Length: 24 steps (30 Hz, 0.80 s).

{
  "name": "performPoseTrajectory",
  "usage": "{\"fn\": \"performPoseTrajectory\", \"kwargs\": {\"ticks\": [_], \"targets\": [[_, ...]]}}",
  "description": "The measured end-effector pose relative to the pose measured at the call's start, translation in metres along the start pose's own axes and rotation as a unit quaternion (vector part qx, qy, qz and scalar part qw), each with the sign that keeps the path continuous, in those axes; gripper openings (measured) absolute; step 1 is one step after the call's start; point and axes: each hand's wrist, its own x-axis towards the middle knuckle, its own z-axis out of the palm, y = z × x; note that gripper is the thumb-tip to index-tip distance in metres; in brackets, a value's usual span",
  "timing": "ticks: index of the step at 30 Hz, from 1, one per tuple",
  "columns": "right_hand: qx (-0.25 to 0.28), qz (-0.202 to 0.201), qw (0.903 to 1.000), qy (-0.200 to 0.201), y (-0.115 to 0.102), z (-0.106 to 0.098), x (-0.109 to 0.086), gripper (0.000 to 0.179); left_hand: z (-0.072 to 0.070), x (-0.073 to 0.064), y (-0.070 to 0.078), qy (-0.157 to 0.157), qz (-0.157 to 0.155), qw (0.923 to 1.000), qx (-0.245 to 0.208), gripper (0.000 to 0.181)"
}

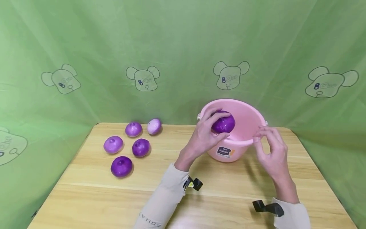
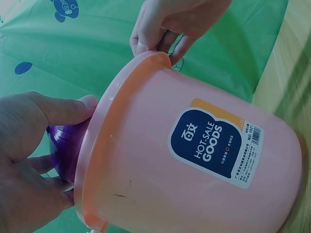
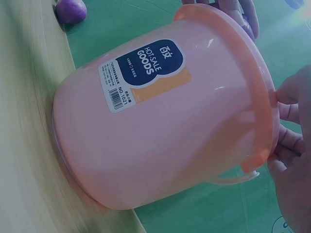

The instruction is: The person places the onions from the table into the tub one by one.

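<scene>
A pink bucket (image 1: 237, 149) with a label on its front stands upright at the back right of the table. My left hand (image 1: 204, 135) grips a dark purple onion (image 1: 224, 123) at the bucket's mouth, thumb near the front rim. In the left wrist view the onion (image 2: 68, 145) is partly hidden behind the rim. On the bucket's right side, my right hand (image 1: 273, 151) pinches the rim between thumb and fingers. The right wrist view shows that hand (image 3: 296, 131) at the rim, above the white handle (image 3: 233, 179).
Several more purple onions lie on the left of the wooden table (image 1: 94, 197), among them a dark one (image 1: 121, 166) in front and a pale one (image 1: 154, 126) at the back. A green curtain (image 1: 183, 47) with mouse-head drawings hangs behind and at both sides.
</scene>
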Motion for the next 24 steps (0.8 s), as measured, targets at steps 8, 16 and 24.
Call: {"fn": "performPoseTrajectory", "kwargs": {"ticks": [8,16,24], "targets": [[0.001,0.003,1.0000,-0.002,-0.0017,-0.0006,0.0003,0.011,0.0027,0.0011,-0.0004,-0.001,0.006,0.9999,0.009,0.061],[-0.001,0.006,1.0000,-0.002,-0.0025,-0.0002,0.0002,0.010,0.0052,0.0006,-0.0013,0.002,0.008,0.9998,0.018,0.059],[-0.003,0.001,1.0000,-0.001,-0.0032,-0.0003,0.0004,0.011,0.0065,-0.0002,-0.0014,-0.007,0.001,0.9997,0.022,0.060]]}}
